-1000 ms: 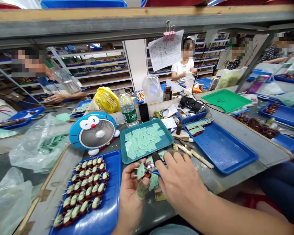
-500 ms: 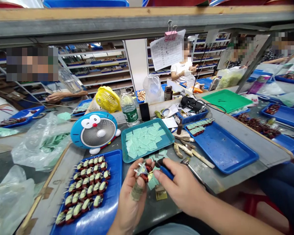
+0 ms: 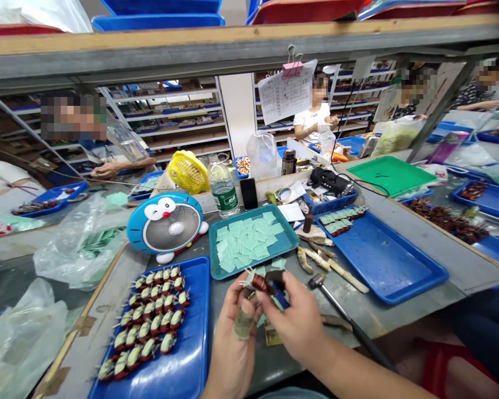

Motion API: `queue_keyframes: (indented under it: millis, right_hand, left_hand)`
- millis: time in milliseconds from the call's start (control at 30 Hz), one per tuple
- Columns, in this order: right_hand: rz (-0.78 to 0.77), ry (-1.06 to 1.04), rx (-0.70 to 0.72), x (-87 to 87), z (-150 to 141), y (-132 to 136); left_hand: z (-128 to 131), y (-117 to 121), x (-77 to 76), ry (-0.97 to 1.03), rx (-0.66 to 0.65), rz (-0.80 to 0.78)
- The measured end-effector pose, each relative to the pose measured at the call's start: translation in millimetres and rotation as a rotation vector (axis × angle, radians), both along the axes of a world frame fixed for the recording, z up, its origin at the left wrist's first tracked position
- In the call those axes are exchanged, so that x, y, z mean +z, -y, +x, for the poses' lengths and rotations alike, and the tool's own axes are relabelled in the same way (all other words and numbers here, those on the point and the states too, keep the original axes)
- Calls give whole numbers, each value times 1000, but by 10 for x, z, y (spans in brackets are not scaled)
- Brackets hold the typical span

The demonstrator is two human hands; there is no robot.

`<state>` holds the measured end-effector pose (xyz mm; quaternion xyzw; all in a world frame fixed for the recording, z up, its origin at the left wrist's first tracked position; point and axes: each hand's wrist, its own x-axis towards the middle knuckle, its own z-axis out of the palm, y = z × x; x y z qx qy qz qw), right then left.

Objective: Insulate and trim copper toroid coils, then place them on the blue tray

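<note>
left hand [image 3: 233, 338] holds copper coil [image 3: 258, 282], right hand [image 3: 293, 327] pliers [image 3: 279, 293]

Lighting's bright and pretty even here. It seems to come from overhead, and there are only soft shadows under my left hand [image 3: 233, 349] and right hand [image 3: 293, 327]. Glare shows up as pale streaks on the blue tray [image 3: 202, 310] and the plastic bag [image 3: 81, 244]. My wide lens bends the wooden shelf edge [image 3: 233, 47] and stretches things toward the sides, and the top right corner goes dark. The copper coil [image 3: 258, 282] and blue-handled tool [image 3: 279, 293] in my fingers look fairly crisp, while the far shelves [image 3: 170, 127] turn a bit soft.
</note>
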<state>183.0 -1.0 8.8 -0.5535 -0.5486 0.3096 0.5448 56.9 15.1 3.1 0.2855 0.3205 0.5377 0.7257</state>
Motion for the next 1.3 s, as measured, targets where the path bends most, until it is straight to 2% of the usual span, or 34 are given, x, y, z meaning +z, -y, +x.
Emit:
queue_keyframes:
  millis: [33, 100, 200, 333, 433, 733, 1033, 1200, 1300]
  right_hand:
    - [108, 170, 5, -6, 30, 19]
    - [218, 341, 43, 36, 120, 62]
    - [137, 436, -7, 196, 309, 118]
    - [67, 822, -28, 402, 487, 148]
    - [53, 982, -16, 478, 492, 139]
    - [-10, 974, 42, 505, 426, 133]
    - [-182, 992, 177, 800, 512, 158]
    - [-104, 1038, 161, 790, 494, 169]
    - [24, 1103, 107, 704, 487, 165]
  left_hand:
    - [21, -4, 6, 13, 15, -26]
    - [18, -45, 30, 52, -11, -60]
    - [-64, -151, 69, 132, -130, -37]
    - [-144, -230, 59, 186, -209, -2]
    - [-134, -219, 28, 187, -260, 5]
    - [-127, -186, 7, 64, -286, 61]
    - [-149, -207, -20, -24, -355, 130]
    - [-194, -219, -20, -91, -368, 170]
    - [-218, -215, -26, -97, -372, 167]
